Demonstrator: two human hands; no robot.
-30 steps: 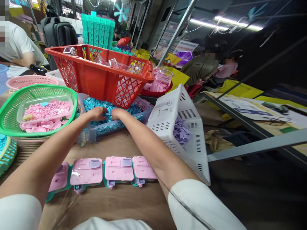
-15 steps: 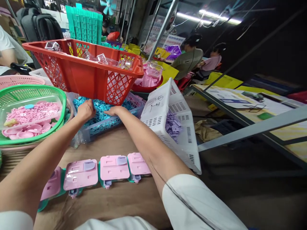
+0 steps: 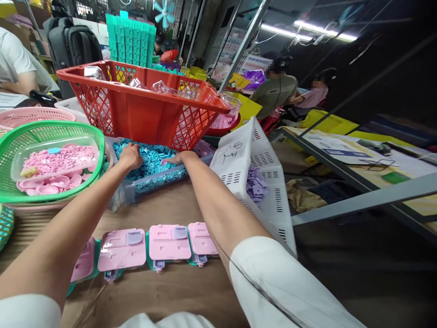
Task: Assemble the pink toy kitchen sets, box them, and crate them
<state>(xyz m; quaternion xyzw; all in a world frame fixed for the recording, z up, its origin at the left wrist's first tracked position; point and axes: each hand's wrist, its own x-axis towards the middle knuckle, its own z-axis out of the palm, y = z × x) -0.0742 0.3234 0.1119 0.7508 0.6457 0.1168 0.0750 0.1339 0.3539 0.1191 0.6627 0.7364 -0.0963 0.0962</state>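
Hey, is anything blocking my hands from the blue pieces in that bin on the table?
Nothing visible does. Your left hand and right hand are both right at the blue pieces, inside the near wall of the bin. The red basket looms just beyond, hiding part of the bin's far side.

At the centre, one left hand [image 3: 131, 156], one right hand [image 3: 179, 158] and one bluish tray [image 3: 153, 183] — blue pieces [image 3: 150, 157] inside, too many to count. Across the lower centre, four pink cases [image 3: 170, 243], the end two partly hidden. At upper centre, one red crate [image 3: 136, 118]; right of centre, one white crate [image 3: 228, 161]; at left, one green basket [image 3: 58, 129] with one clear container [image 3: 17, 164] inside. Upper left, one backpack [image 3: 77, 50] and one person in white [image 3: 17, 59]; upper right, two more people [image 3: 275, 93] and two lit tubes [image 3: 283, 32].
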